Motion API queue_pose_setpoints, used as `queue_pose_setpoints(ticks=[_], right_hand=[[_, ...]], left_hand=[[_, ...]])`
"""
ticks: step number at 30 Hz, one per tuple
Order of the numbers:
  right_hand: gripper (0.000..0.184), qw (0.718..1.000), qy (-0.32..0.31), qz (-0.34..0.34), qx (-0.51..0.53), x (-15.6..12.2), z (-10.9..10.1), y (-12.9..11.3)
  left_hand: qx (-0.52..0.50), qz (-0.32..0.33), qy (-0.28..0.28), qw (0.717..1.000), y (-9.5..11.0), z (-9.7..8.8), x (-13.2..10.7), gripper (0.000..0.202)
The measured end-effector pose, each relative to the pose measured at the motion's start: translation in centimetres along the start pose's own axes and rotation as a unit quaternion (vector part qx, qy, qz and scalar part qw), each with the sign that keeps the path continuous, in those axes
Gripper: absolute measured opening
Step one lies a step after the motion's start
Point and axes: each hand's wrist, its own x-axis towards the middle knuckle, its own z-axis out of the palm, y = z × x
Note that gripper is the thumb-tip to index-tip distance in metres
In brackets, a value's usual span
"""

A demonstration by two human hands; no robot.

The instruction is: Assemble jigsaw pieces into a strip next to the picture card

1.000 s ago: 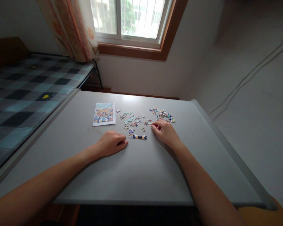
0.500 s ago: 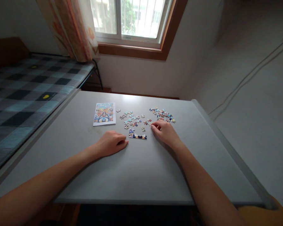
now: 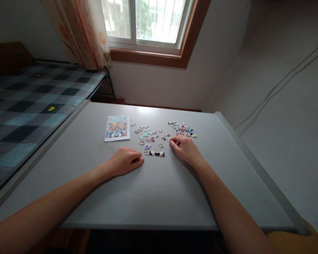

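My right hand [image 3: 184,146] rests on the table with its fingers curled together. Its fingertips meet at a small jigsaw piece [image 3: 168,140], most of which shows beyond them. To the left, my left hand [image 3: 125,160] lies with curled fingers and nothing visible in them. Close to its fingertips is a joined puzzle section [image 3: 157,153], an L-shaped strip in dark blue, with a heart-like dark spot, and purple at its left end. Loose light-blue and mixed pieces [image 3: 146,134] are scattered just beyond that section. A denser heap of pieces [image 3: 182,127] lies past my right hand.
A printed picture sheet [image 3: 117,128] lies on the white table [image 3: 137,197], left of the pieces. Left of the table stands a bed [image 3: 42,88] with a checked cover. Behind are a curtain [image 3: 82,35] and a window [image 3: 156,21]. A cable [image 3: 275,86] runs along the right wall.
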Motion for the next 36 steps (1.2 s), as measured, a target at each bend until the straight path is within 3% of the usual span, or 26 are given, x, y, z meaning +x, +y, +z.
queue_pose_setpoints(ticks=[26, 36], right_hand=[[0.022, 1.0, 0.009, -0.005, 0.001, 0.03, -0.14, 0.01], [0.022, 0.999, 0.047, 0.008, -0.004, 0.13, -0.15, 0.23]], left_hand=[[0.01, 0.006, 0.004, 1.0, -0.11, 0.17, -0.12, 0.038], [0.009, 0.005, 0.001, 1.0, 0.16, -0.11, -0.15, 0.037]])
